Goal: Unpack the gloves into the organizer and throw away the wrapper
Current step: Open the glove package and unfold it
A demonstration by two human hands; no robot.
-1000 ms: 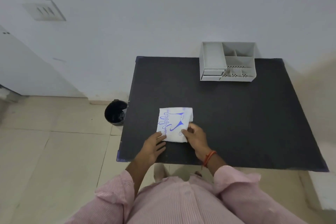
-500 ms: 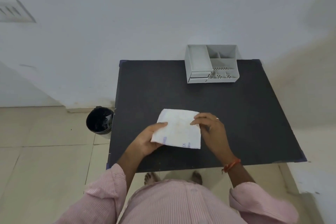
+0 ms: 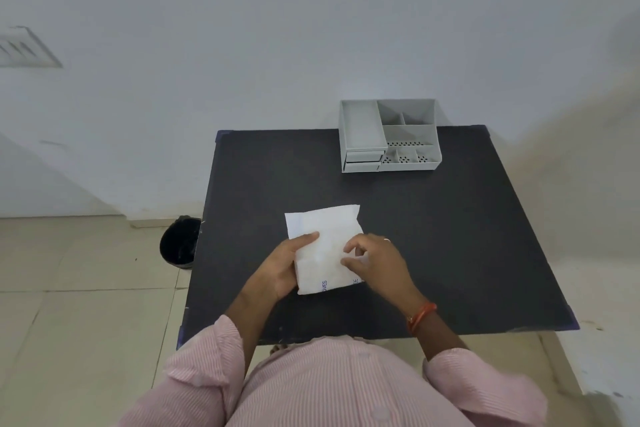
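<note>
A white paper glove packet point(image 3: 325, 239) with a little blue print at its near edge is held over the black table point(image 3: 450, 236), plain side up. My left hand point(image 3: 280, 269) grips its left edge, thumb on top. My right hand point(image 3: 375, 263) pinches the packet's right side with bent fingers. The gloves themselves are hidden inside the wrapper. A grey plastic organizer point(image 3: 391, 135) with several compartments and small drawers stands at the table's far edge against the wall.
A black waste bin point(image 3: 180, 243) stands on the tiled floor just left of the table. The white wall runs right behind the table. My pink striped shirt fills the bottom of the view.
The packet was flipped from printed side up to plain side up and raised off the table. Both hands shifted along its edges; the right hand now pinches its right side.
</note>
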